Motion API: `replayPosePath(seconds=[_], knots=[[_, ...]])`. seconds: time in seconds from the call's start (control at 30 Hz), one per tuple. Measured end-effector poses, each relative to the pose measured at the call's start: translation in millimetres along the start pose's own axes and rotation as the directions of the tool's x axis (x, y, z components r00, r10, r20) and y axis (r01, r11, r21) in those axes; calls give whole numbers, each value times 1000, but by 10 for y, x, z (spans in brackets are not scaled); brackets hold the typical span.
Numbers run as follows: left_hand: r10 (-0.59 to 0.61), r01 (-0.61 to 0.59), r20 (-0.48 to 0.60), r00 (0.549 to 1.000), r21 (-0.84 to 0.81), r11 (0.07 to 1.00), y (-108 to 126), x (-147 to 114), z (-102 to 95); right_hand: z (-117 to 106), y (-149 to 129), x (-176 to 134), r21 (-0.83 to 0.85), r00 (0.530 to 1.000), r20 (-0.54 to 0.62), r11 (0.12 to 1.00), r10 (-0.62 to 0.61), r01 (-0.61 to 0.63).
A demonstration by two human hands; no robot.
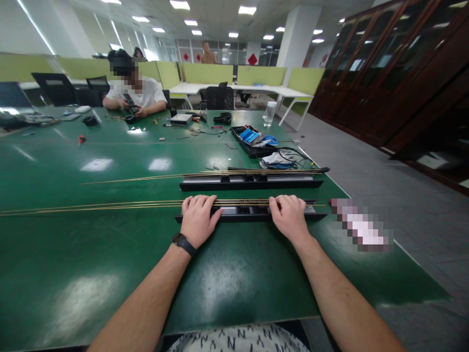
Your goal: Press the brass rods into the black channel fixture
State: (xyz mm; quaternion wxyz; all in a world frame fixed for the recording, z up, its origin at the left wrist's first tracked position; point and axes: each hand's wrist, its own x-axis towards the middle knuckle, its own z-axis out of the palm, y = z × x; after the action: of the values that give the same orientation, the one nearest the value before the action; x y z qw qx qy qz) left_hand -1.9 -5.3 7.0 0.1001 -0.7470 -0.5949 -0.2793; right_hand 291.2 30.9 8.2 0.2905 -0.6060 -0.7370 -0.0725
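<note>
A long black metal rail (245, 218) lies crosswise on the green table, with several thin brass-coloured rods (110, 206) running along its back side and far out to the left. My left hand (200, 221) is closed over the rail's left part, fingers across the rods and thumb at the front. Toward the other end my right hand (290, 216) grips the rail, its fingers curled over the far side. Under both palms the contact is hidden. Behind lies a second black rail (252, 185), also with thin brass-coloured rods (146, 178) along it.
A black tray (252, 149) with blue packets stands behind the rails, beside gloves (278, 159) and a black cable. A glass (269, 114) is near the table's right edge. A blurred pinkish item (361, 226) lies right. Across the table (91, 254), a person (141, 95) handles a device.
</note>
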Motion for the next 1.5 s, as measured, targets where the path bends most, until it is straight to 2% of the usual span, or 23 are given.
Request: replayPosePath(seconds=[0.77,1.0,1.5], knots=[[11,-11,-3,1000,6,1000,11,0,-17,-35,-41,-12,-25,998,61,1000,8,-6],[-1,1,3,1000,-2,1000,14,0,-6,-20,-61,-16,1,999,41,1000,0,0],[-1,1,-1,1000,-9,1000,31,1,-25,30,-141,-29,-88,1000,-9,996,5,-6]])
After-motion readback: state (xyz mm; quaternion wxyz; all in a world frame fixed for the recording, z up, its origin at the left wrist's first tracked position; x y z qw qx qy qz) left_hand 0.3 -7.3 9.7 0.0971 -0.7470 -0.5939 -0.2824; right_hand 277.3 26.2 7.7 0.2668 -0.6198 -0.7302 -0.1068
